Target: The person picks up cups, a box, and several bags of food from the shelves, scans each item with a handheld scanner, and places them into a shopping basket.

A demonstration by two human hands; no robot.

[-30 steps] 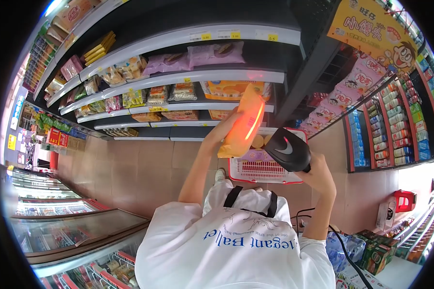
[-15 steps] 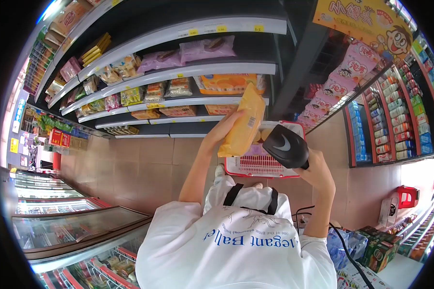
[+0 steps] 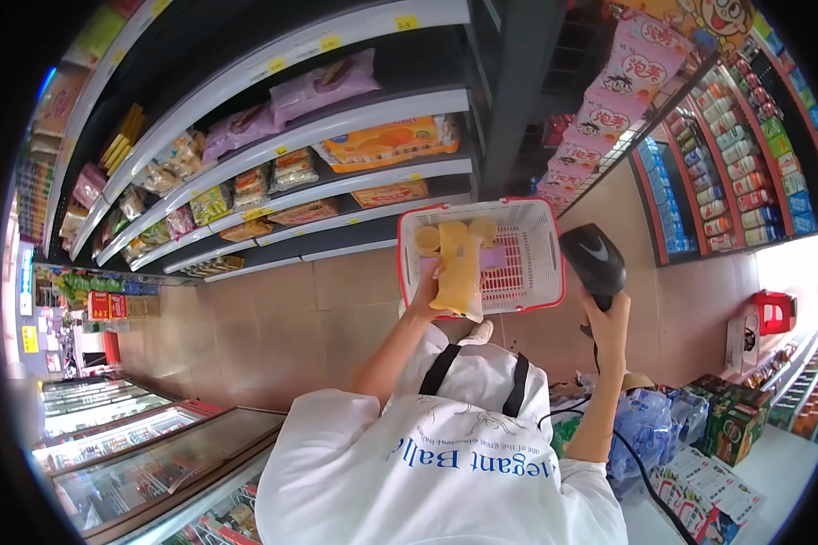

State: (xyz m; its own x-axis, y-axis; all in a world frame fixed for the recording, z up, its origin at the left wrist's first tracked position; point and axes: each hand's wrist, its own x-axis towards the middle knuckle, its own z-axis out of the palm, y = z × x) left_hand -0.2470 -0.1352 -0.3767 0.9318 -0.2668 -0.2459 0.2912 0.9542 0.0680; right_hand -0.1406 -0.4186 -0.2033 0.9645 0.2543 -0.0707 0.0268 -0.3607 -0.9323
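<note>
My left hand (image 3: 425, 292) grips a long yellow plastic package (image 3: 459, 268) by its left side, over the shopping basket (image 3: 554, 232). This basket is white with a red rim and stands on the floor. Inside it are round yellowish containers (image 3: 427, 240) and a purple package (image 3: 493, 253), partly hidden by the yellow one. To the basket's right, my right hand (image 3: 607, 318) is wrapped round the handle of a black barcode scanner (image 3: 594, 261), its head pointing up and away from me. A black cable (image 3: 641, 468) runs near my right arm.
Shelves with packaged snacks (image 3: 323, 86) rise ahead and to the left. Pink snack packs (image 3: 600, 127) hang at the right, before a rack of cans (image 3: 745, 168). A glass-topped freezer (image 3: 154, 472) is at lower left. Bottled water (image 3: 645, 427) and a table (image 3: 773, 472) stand at lower right.
My left hand has lowered the yellow package from in front of the shelf to the basket. The scanner has moved right, away from the package. The view has shifted, showing more of the basket.
</note>
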